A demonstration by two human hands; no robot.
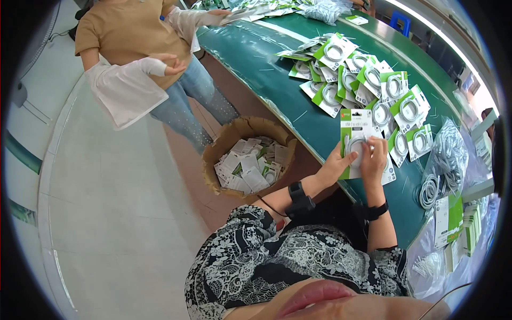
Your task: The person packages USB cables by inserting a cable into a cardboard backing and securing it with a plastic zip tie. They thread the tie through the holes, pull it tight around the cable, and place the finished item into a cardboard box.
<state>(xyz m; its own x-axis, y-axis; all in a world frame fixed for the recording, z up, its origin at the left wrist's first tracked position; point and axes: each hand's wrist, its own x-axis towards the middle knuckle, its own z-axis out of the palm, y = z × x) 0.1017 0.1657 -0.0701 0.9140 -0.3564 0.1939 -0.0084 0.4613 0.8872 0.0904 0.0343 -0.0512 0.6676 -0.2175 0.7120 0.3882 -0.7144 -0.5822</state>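
Observation:
I hold a green and white cardboard cable card (356, 120) upright over the near edge of the green table. My left hand (336, 164) grips its left side, with the thumb across the front. A coiled white cable (353, 143) lies against the card's face. The fingers of my right hand (375, 161) are curled closed at the coil's right side; their tips partly cover it. Just beyond is a heap of similar cards with coiled cables (381, 112). Both wrists wear black bands.
A round brown cardboard bin (213, 184), filled with cards, stands on the floor left of the table (250, 64). A person in a tan shirt (138, 32) stands behind it. At right are bagged cables (450, 152), a loose grey coil (428, 192) and stacked flat cards (448, 221).

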